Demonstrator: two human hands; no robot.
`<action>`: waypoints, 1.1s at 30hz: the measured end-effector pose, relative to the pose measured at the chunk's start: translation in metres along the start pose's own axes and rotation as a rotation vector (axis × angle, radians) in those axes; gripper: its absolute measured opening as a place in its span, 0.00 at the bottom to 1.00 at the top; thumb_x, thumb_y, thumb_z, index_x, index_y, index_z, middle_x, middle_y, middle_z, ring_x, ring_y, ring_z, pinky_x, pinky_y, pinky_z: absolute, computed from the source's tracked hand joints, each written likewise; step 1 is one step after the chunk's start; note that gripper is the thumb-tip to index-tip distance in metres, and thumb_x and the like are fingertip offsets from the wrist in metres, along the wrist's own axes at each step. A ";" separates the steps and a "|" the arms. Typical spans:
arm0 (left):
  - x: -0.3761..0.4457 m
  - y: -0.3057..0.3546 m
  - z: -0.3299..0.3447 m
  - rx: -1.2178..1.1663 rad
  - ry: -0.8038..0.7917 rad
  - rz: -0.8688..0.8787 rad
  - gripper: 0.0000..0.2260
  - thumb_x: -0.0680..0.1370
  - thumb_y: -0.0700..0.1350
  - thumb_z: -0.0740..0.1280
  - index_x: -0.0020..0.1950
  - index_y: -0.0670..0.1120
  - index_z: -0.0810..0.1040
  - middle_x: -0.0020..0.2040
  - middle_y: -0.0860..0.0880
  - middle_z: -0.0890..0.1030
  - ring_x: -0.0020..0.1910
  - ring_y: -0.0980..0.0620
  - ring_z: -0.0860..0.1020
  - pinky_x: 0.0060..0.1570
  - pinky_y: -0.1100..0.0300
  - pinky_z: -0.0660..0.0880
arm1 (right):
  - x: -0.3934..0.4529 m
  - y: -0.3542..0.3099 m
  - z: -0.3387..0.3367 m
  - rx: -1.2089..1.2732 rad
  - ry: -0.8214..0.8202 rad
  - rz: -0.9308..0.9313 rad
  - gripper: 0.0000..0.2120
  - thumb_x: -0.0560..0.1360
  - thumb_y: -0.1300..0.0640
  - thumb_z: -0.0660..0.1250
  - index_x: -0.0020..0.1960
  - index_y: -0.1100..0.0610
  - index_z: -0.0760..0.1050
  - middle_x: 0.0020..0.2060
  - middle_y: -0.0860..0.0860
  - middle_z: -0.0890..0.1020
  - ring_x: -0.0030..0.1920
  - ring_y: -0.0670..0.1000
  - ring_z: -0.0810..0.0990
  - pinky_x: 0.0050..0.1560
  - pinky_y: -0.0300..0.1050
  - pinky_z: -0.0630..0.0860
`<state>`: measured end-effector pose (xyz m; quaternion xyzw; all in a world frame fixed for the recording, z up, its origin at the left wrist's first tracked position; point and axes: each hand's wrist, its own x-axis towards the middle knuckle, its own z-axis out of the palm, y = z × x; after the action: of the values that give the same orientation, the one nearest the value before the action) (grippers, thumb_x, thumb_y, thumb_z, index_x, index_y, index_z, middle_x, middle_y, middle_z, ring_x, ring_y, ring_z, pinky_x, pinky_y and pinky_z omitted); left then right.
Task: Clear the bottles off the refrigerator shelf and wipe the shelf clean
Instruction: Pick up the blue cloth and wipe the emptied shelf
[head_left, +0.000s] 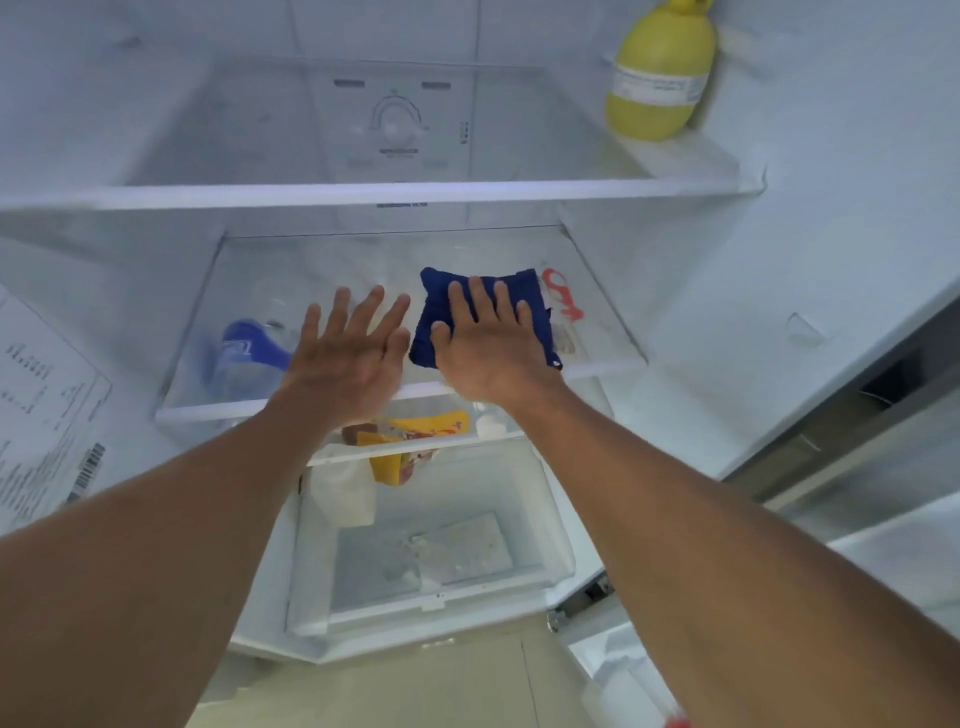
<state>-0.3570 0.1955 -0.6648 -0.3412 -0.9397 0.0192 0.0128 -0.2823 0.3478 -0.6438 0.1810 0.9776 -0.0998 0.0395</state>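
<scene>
My right hand (488, 343) lies flat, fingers spread, on a folded dark blue cloth (530, 291) that rests on the middle glass shelf (613, 364) of the open refrigerator. My left hand (348, 353) hovers just left of it over the same shelf, fingers apart and holding nothing. A clear bottle with a blue label (244, 358) lies on its side, seen through the glass at the shelf's left. A yellow bottle (660, 73) stands at the right end of the upper shelf (363, 195).
A red-printed package (563, 301) shows through the glass right of the cloth. Yellow and brown packets (415, 431) sit on the shelf below. A clear crisper drawer (431, 561) is at the bottom. The door frame (852, 405) is to the right.
</scene>
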 end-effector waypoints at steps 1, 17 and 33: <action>0.000 0.000 0.000 -0.031 0.010 -0.005 0.27 0.85 0.56 0.39 0.84 0.54 0.43 0.86 0.49 0.46 0.84 0.40 0.47 0.80 0.37 0.47 | -0.012 0.002 -0.001 0.017 -0.010 0.019 0.30 0.85 0.45 0.42 0.83 0.53 0.38 0.83 0.53 0.41 0.82 0.58 0.38 0.80 0.59 0.38; -0.003 0.003 0.000 -0.045 0.044 0.009 0.35 0.79 0.61 0.35 0.85 0.52 0.50 0.85 0.46 0.53 0.83 0.36 0.53 0.78 0.34 0.49 | 0.068 0.037 -0.015 0.034 0.048 0.082 0.32 0.84 0.47 0.46 0.82 0.63 0.45 0.82 0.59 0.49 0.81 0.61 0.47 0.80 0.59 0.47; 0.001 0.002 0.004 -0.054 0.035 -0.016 0.30 0.84 0.60 0.42 0.85 0.50 0.46 0.86 0.48 0.47 0.84 0.38 0.47 0.80 0.35 0.45 | 0.030 0.047 0.002 -0.016 0.079 0.115 0.32 0.84 0.45 0.41 0.83 0.61 0.41 0.83 0.57 0.45 0.82 0.60 0.44 0.80 0.58 0.44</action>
<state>-0.3563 0.1975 -0.6686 -0.3342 -0.9422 -0.0120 0.0201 -0.2936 0.4006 -0.6574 0.2401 0.9672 -0.0823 0.0079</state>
